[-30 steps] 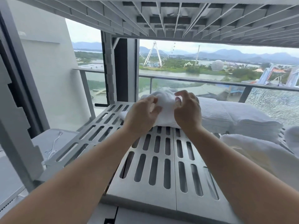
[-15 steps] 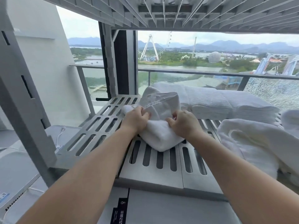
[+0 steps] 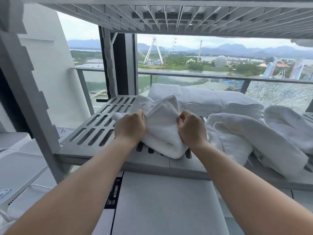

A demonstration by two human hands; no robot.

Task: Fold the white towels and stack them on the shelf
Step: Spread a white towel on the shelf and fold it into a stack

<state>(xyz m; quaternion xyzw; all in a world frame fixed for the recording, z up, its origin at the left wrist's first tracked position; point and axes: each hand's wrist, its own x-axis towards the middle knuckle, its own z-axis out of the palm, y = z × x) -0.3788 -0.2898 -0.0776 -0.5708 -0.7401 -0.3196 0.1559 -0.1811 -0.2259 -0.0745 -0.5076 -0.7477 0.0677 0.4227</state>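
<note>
White terry towel [image 3: 162, 131], bunched and partly folded, lying at the front of the grey slotted metal shelf [image 3: 94, 131], one corner standing up at the back. Gripped on both sides: left hand [image 3: 130, 128] with fingers curled over the left fold, fingertips buried in the cloth; right hand [image 3: 191, 129] fisted, fingers pressed together and pinching the right fold. Behind, along the far part of the same shelf, a row of neatly folded white towels [image 3: 203, 100]. Just right of the held towel, a loose heap of crumpled white towels [image 3: 245, 138] hanging over the shelf's front. Overhead, ribbed underside of a second grey shelf [image 3: 169, 16]. Below, flat white appliance top [image 3: 160, 200] bearing a black label strip [image 3: 112, 192].
</note>
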